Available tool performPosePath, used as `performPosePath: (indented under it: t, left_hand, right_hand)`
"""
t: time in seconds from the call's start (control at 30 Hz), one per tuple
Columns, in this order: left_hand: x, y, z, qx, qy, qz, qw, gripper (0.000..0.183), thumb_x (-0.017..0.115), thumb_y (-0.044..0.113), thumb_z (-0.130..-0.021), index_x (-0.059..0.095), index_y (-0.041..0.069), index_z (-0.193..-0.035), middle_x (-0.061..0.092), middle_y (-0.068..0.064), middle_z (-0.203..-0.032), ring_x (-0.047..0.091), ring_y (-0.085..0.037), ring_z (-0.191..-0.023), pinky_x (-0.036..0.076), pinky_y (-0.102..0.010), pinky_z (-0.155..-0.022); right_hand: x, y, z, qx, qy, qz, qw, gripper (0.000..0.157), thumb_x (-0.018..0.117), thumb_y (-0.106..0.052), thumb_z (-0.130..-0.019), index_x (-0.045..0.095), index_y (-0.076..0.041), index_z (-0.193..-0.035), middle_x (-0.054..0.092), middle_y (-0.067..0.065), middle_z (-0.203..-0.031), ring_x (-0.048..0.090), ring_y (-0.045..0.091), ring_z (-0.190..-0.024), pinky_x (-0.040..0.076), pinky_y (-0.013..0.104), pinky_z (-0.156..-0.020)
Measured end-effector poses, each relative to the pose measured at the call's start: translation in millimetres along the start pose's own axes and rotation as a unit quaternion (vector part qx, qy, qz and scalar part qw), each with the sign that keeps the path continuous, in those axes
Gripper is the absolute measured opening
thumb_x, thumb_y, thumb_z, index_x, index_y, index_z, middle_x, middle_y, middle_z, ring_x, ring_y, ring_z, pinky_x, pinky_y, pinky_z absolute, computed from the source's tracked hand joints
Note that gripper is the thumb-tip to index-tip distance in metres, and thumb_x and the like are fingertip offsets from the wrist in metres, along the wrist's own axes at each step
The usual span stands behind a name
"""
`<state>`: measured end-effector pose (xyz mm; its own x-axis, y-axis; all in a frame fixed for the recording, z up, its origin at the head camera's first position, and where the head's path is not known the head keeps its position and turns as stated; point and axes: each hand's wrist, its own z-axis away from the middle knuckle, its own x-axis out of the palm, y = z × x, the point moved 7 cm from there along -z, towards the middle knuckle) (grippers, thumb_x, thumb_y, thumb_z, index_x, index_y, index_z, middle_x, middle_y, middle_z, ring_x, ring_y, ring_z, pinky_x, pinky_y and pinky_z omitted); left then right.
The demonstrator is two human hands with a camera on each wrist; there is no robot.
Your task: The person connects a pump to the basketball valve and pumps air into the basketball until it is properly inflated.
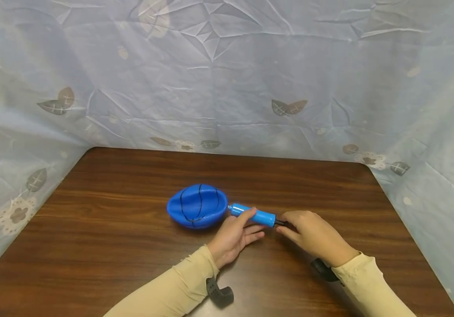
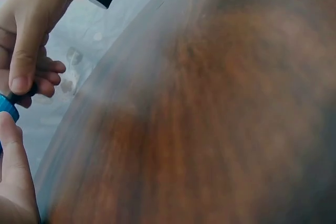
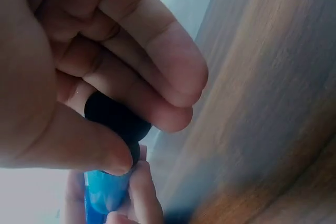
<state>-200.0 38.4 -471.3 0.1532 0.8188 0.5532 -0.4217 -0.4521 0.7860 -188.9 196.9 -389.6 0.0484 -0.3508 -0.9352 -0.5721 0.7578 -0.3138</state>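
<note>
Blue plastic sits in your left hand (image 1: 232, 235): its thumb and fingers curl round the barrel of the pump (image 1: 252, 214), which lies on its side on the table (image 1: 112, 246) near the middle. Your right hand (image 1: 314, 235) pinches the pump's black handle (image 3: 116, 120) between thumb and curled fingers, just beside the barrel's end. The two hands are close, almost touching at the fingertips.

The pump's far tip meets the deflated blue ball (image 1: 197, 205), a caved-in bowl shape with black seam lines that rests on the wood just left of your left hand. Nothing else lies on the table near your hands.

Bare wood spreads wide to your left and toward you, with less of it to your right, where the table's edge runs diagonally. Beyond the ball there is a strip of wood, then the back edge, where a pale leaf-printed sheet (image 1: 227, 75) rises like a wall and wraps both sides
</note>
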Motion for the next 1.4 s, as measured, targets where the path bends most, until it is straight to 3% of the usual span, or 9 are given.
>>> performPosePath:
  t: [0.13,0.37,0.53,0.7,0.9,1.03,1.13,1.4]
  left_hand:
    - [1.2,-0.7,-0.5,-0.010,-0.003,-0.002,0.9999,0.062,0.055,0.045,-0.107,0.049,-0.006,-0.143,0.064,-0.024,-0.133,0.070,-0.029,-0.111,0.061,-0.037,-0.093]
    - [6.9,-4.6,-2.1,-0.007,-0.001,-0.003,1.0000,0.049,0.056,0.032,-0.108,0.055,-0.006,-0.139,0.066,-0.023,-0.128,0.071,-0.027,-0.101,0.062,-0.038,-0.092]
    - [14.0,-6.0,-4.1,-0.008,-0.022,-0.008,0.9997,0.050,0.057,0.031,-0.108,0.055,-0.009,-0.139,0.068,-0.023,-0.126,0.072,-0.027,-0.101,0.061,-0.039,-0.094]
    - [10.1,-1.8,-3.5,-0.008,-0.016,-0.007,0.9998,0.049,0.055,0.029,-0.109,0.055,-0.009,-0.139,0.068,-0.022,-0.126,0.072,-0.024,-0.098,0.061,-0.037,-0.093]
    - [7.2,-0.6,-2.9,-0.013,-0.009,0.003,0.9999,0.045,0.055,0.028,-0.109,0.056,-0.006,-0.137,0.067,-0.021,-0.130,0.072,-0.024,-0.096,0.061,-0.039,-0.094]
    - [6.5,-1.1,-2.4,-0.013,-0.008,0.005,0.9999,0.046,0.057,0.029,-0.108,0.055,-0.005,-0.139,0.065,-0.022,-0.132,0.072,-0.027,-0.101,0.060,-0.041,-0.096]
    - [5.2,-1.7,-1.9,-0.009,-0.008,0.003,0.9999,0.048,0.059,0.030,-0.107,0.052,-0.005,-0.140,0.063,-0.022,-0.135,0.071,-0.030,-0.106,0.060,-0.041,-0.096]
    - [4.4,-4.4,-1.2,0.002,-0.010,0.001,1.0000,0.053,0.058,0.033,-0.108,0.048,-0.006,-0.143,0.060,-0.023,-0.139,0.069,-0.030,-0.113,0.060,-0.041,-0.095]
  right_hand:
    - [-0.7,11,12,0.017,-0.010,-0.020,1.000,0.015,0.074,-0.021,-0.098,0.075,-0.012,-0.110,0.072,-0.012,-0.093,0.060,-0.001,-0.074,0.056,0.026,-0.064]
    - [-10.8,35,46,0.063,-0.009,-0.043,0.997,0.011,0.071,-0.015,-0.099,0.076,-0.010,-0.108,0.073,-0.008,-0.092,0.047,-0.004,-0.061,0.044,0.021,-0.054]
    - [-9.4,17,32,0.041,0.021,-0.026,0.999,0.008,0.071,-0.014,-0.099,0.077,-0.010,-0.104,0.073,-0.009,-0.089,0.055,-0.001,-0.068,0.050,0.023,-0.058]
    - [-6.0,4,21,0.037,0.030,-0.022,0.999,0.009,0.072,-0.013,-0.097,0.077,-0.009,-0.104,0.075,-0.007,-0.092,0.060,0.001,-0.073,0.054,0.026,-0.063]
    - [-12.9,29,47,0.079,-0.005,-0.035,0.996,0.006,0.071,-0.014,-0.099,0.076,-0.012,-0.102,0.070,-0.011,-0.086,0.051,-0.003,-0.065,0.047,0.023,-0.056]
    - [-16.9,40,59,0.080,-0.003,-0.031,0.996,0.006,0.071,-0.015,-0.099,0.076,-0.013,-0.101,0.069,-0.013,-0.084,0.047,-0.003,-0.063,0.043,0.022,-0.054]
    - [-14.1,35,53,0.067,0.004,-0.016,0.998,0.005,0.072,-0.016,-0.099,0.076,-0.014,-0.099,0.069,-0.014,-0.084,0.050,-0.003,-0.065,0.046,0.022,-0.056]
    - [-1.2,5,14,0.036,0.036,0.020,0.999,0.009,0.074,-0.013,-0.096,0.076,-0.008,-0.102,0.074,-0.005,-0.089,0.063,0.005,-0.073,0.056,0.029,-0.064]
